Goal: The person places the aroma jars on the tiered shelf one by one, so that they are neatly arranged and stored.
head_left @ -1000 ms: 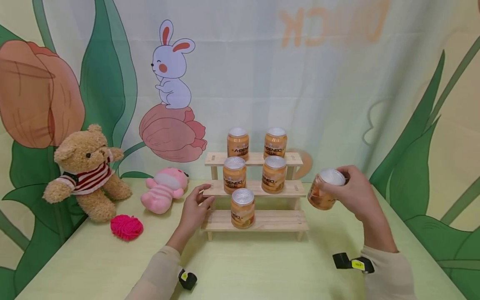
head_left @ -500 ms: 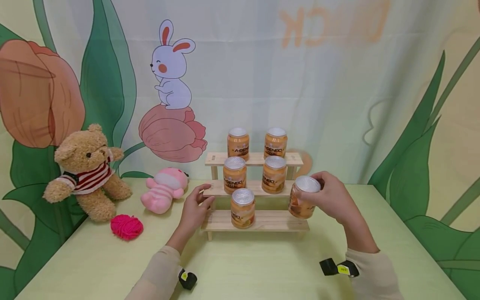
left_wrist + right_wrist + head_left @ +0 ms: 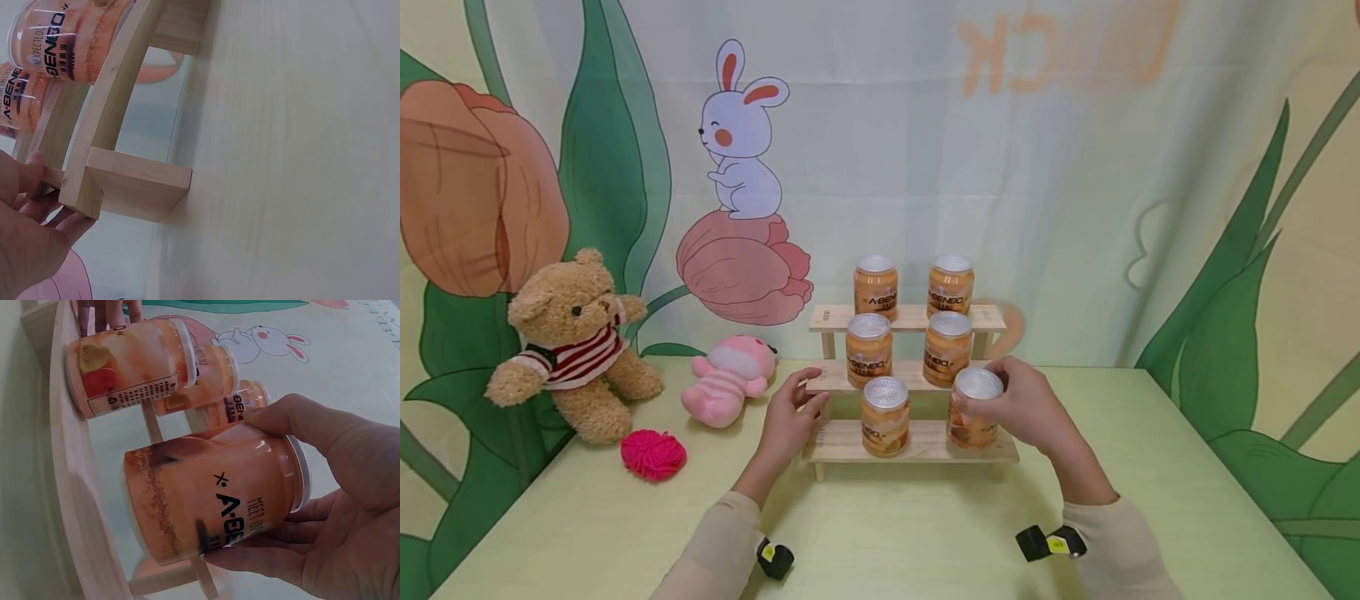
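Observation:
My right hand (image 3: 1026, 408) grips an orange-labelled can (image 3: 972, 421) with a silver lid, thumb on one side and fingers on the other. The can stands upright close over the right part of the bottom step of a three-tier wooden stand (image 3: 936, 450); in the right wrist view a narrow gap shows between the can's base and the step. My left hand (image 3: 790, 417) holds the stand's left end, its fingertips (image 3: 78, 226) at the end of a slat. Another such can (image 3: 885, 425) sits on the left of the bottom step.
Two matching cans stand on the middle step, among them a right-hand can (image 3: 947, 354), and two more on the top step, among them a left-hand can (image 3: 876, 292). On the left lie a teddy bear (image 3: 576, 350), a pink plush toy (image 3: 730, 383) and magenta yarn (image 3: 653, 455).
My right hand has carried its can leftward and down, from beside the stand to over the right part of the bottom step. The left hand has stayed in place.

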`<act>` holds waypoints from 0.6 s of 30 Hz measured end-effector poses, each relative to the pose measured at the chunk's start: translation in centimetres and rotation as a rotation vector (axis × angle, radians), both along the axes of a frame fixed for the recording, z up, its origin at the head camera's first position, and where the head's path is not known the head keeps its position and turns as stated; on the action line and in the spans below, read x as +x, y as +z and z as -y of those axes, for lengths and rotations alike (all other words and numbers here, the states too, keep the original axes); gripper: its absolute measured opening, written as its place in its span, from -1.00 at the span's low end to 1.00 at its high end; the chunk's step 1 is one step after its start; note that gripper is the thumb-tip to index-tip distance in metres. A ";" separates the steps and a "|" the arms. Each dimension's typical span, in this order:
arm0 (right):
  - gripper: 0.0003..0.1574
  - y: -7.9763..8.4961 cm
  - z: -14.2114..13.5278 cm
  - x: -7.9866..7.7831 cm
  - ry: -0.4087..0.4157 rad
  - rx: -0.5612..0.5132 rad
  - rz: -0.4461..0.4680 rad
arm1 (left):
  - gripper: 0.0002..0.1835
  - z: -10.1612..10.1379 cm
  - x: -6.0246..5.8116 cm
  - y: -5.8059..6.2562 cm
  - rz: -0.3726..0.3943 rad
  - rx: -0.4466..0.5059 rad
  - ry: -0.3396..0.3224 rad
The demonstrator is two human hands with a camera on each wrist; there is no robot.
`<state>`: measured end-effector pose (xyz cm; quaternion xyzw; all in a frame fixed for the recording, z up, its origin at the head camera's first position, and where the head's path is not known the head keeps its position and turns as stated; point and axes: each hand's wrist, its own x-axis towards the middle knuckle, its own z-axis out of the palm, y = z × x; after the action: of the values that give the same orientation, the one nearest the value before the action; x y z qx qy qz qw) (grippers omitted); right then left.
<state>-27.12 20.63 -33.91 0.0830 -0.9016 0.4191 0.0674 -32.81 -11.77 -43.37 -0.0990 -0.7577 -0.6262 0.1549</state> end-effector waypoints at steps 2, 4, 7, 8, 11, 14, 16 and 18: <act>-0.25 -0.2 0.3 0.0 -0.006 -0.001 0.001 | -0.61 0.0 -0.1 0.0 0.008 0.001 0.002; -0.27 -0.3 0.7 0.0 -0.016 -0.006 -0.001 | -0.61 0.0 -0.1 0.0 0.020 0.001 0.006; -0.29 -0.5 1.1 0.0 -0.040 -0.016 -0.013 | -0.60 0.0 -0.2 0.0 0.059 0.012 0.007; -0.30 -0.6 1.2 0.0 -0.049 -0.016 -0.020 | -0.59 0.0 -0.2 0.1 0.070 0.011 0.009; -0.31 -0.8 1.6 -0.1 -0.072 -0.008 -0.042 | -0.58 -0.1 -0.3 0.2 0.090 0.010 0.012; -0.31 -1.0 1.9 -0.1 -0.088 0.005 -0.049 | -0.58 -0.1 -0.2 0.3 0.090 0.005 0.011; -0.29 -1.1 2.2 -0.2 -0.095 0.017 -0.044 | -0.59 -0.1 -0.2 0.3 0.089 0.006 0.010; -0.28 -1.3 2.4 -0.2 -0.101 0.030 -0.040 | -0.59 0.0 -0.2 0.3 0.088 0.007 0.006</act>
<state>-27.36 18.25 -35.17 0.0465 -0.9093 0.3998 0.1053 -32.96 -11.74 -43.11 -0.0684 -0.7619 -0.6321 0.1235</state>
